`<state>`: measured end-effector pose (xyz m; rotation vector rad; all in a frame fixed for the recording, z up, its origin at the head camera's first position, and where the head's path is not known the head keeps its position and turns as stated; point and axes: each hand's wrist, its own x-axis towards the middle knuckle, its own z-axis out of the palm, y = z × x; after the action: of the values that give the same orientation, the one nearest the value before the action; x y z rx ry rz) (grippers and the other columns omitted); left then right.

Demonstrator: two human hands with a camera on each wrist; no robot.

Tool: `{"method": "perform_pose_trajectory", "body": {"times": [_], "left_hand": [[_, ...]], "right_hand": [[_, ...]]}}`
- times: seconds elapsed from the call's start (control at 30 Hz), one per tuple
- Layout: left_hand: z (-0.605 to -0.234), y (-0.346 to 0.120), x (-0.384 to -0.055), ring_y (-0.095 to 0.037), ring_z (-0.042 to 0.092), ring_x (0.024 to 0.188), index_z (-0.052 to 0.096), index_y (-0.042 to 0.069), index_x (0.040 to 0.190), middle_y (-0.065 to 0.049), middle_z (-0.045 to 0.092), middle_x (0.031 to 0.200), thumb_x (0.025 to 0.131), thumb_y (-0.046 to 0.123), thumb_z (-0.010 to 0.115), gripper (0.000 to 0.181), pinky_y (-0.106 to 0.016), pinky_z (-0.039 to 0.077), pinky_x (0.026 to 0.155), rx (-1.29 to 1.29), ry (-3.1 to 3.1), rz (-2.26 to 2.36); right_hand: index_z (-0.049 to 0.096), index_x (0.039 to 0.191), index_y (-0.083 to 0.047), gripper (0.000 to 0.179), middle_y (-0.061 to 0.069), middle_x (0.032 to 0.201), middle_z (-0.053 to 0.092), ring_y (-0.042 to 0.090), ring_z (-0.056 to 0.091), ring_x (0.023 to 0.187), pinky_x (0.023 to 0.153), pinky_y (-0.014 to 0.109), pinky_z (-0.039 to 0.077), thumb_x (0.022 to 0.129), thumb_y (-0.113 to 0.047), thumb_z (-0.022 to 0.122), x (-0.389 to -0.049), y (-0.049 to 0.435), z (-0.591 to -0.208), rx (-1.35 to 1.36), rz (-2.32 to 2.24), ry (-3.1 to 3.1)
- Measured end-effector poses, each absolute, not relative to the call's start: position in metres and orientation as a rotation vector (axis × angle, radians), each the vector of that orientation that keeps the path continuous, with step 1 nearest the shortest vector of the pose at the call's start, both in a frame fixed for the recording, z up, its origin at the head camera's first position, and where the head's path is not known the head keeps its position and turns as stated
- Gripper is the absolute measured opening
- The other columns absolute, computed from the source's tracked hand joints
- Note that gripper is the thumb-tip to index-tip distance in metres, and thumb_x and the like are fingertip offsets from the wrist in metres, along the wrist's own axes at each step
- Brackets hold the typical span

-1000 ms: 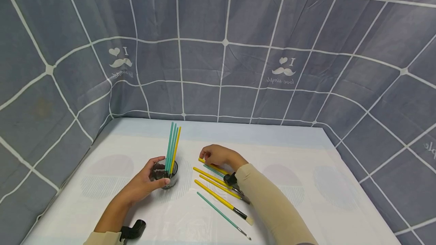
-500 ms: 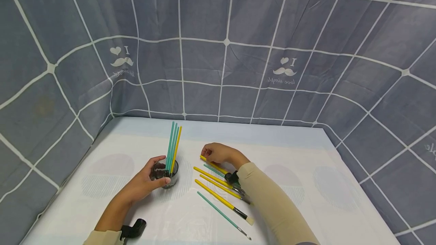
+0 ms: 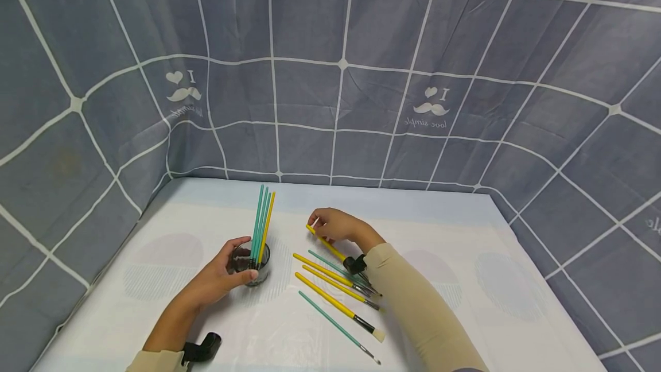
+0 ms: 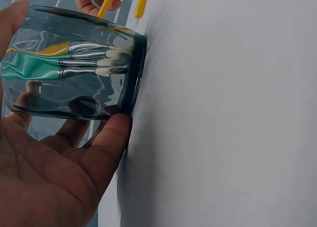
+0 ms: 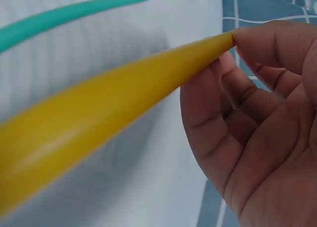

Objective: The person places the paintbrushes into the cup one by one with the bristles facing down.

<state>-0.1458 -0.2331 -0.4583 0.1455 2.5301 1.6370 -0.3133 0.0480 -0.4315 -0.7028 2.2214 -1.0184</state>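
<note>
My left hand (image 3: pixel 214 283) holds a clear glass (image 3: pixel 265 257) from the left, fingers and thumb curled round it. Several paintbrushes stand in it: teal ones (image 3: pixel 257 220) and a yellow one (image 3: pixel 268 223). In the left wrist view their pale bristles (image 4: pixel 111 62) point down near the glass's base. At the right, my right hand (image 3: pixel 339 226) pinches a yellow paintbrush (image 5: pixel 94 108) near its handle tip, between thumb and fingers. That handle slopes up off the table; its bristle end is hidden behind the wrist camera and sleeve in the head view.
Below the right hand, several more paintbrushes lie on the white table (image 3: pixel 217 205): yellow ones (image 3: pixel 325 296), a teal one (image 3: pixel 330 318) nearest me, and another teal one (image 3: pixel 321 257) partly under the forearm. A grey checked curtain (image 3: pixel 304 96) encloses the table's back and sides.
My right hand has moved up and slightly right, lifting the yellow paintbrush's handle away from the others. The left hand and glass have stayed put.
</note>
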Motion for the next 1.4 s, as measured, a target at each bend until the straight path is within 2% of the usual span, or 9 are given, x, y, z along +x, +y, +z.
{"method": "perform_pose_trajectory", "body": {"times": [0.4, 0.6, 0.83, 1.03, 1.4], "left_hand": [[-0.461, -0.234, -0.145, -0.031, 0.053, 0.116, 0.028, 0.012, 0.151, -0.021, 0.049, 0.136, 0.09, 0.022, 0.076, 0.078, -0.048, 0.041, 0.094, 0.188, 2.533, 1.652], [-0.461, -0.235, -0.144, -0.031, 0.053, 0.116, 0.028, 0.012, 0.151, -0.021, 0.049, 0.136, 0.09, 0.022, 0.076, 0.078, -0.048, 0.041, 0.094, 0.195, 2.534, 1.655], [-0.462, -0.235, -0.144, -0.031, 0.053, 0.116, 0.028, 0.012, 0.151, -0.02, 0.048, 0.135, 0.09, 0.022, 0.075, 0.078, -0.047, 0.042, 0.092, 0.199, 2.532, 1.658], [-0.461, -0.235, -0.144, -0.03, 0.053, 0.116, 0.028, 0.012, 0.151, -0.02, 0.048, 0.136, 0.09, 0.022, 0.075, 0.078, -0.047, 0.042, 0.093, 0.21, 2.529, 1.662], [-0.458, -0.234, -0.145, -0.032, 0.053, 0.118, 0.028, 0.012, 0.151, -0.02, 0.049, 0.136, 0.09, 0.024, 0.075, 0.078, -0.05, 0.04, 0.095, 0.209, 2.568, 1.618]], "right_hand": [[0.058, 0.122, -0.007, 0.024, 0.009, 0.1, 0.057, 0.022, 0.058, 0.077, 0.074, 0.046, 0.054, 0.098, -0.007, 0.056, -0.307, 0.045, -0.408, -0.763, -1.176, 2.239], [0.057, 0.121, -0.012, 0.023, 0.009, 0.102, 0.057, 0.023, 0.06, 0.082, 0.079, 0.053, 0.053, 0.1, -0.007, 0.054, -0.306, 0.041, -0.398, -0.77, -1.313, 2.24], [0.055, 0.127, -0.007, 0.026, 0.009, 0.108, 0.057, 0.023, 0.062, 0.089, 0.073, 0.039, 0.056, 0.1, -0.007, 0.055, -0.302, 0.034, -0.389, -0.827, -1.48, 2.214], [0.052, 0.13, -0.007, 0.03, 0.009, 0.111, 0.055, 0.022, 0.062, 0.092, 0.075, 0.039, 0.056, 0.1, -0.006, 0.057, -0.297, 0.028, -0.383, -0.841, -1.616, 2.171], [0.049, 0.126, -0.005, 0.029, 0.009, 0.105, 0.055, 0.018, 0.062, 0.088, 0.074, 0.038, 0.057, 0.099, 0.0, 0.056, -0.29, 0.013, -0.364, -0.822, -2.039, 2.062]]}}
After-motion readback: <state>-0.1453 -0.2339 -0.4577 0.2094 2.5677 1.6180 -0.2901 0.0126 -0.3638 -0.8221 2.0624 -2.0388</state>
